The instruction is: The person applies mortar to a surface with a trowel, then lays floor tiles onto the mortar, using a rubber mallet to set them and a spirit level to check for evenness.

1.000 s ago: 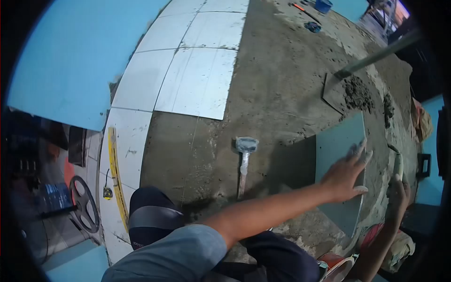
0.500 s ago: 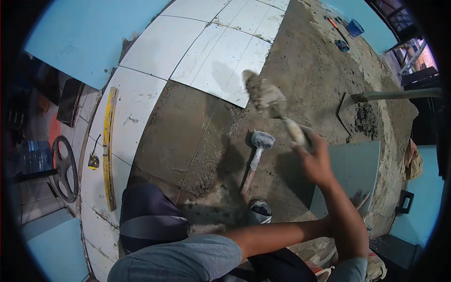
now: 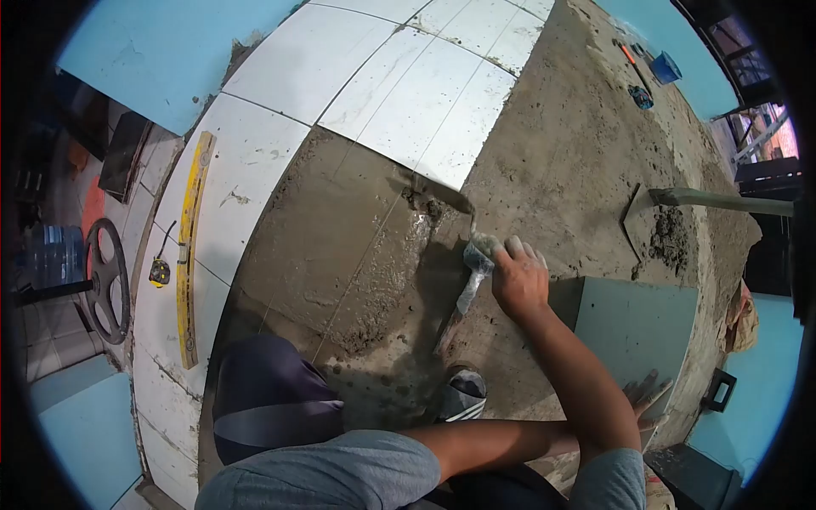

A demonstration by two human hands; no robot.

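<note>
My right hand [image 3: 520, 280] is closed around the handle of a trowel [image 3: 446, 197]. The trowel's blade touches wet mortar [image 3: 374, 246] by the near edge of a laid white tile [image 3: 425, 102]. Partly covered by this hand, a mallet [image 3: 466, 297] lies on the rough floor. My left arm crosses under the right one. At the lower right, my left hand [image 3: 650, 397] has its fingers spread against the edge of a loose grey-green tile [image 3: 633, 327].
A yellow level [image 3: 191, 255] and a tape measure [image 3: 159, 272] lie on white tiles at left. A hoe-like tool [image 3: 671, 197] rests at right. Farther back are a blue bucket [image 3: 665, 67] and an orange-handled tool [image 3: 629, 59]. My shoe [image 3: 465, 393] is near the mallet.
My right hand has moved down and left, bringing the raised trowel to the mortar by the white tile. Mortar heaped on its blade before no longer shows. More of my left hand shows.
</note>
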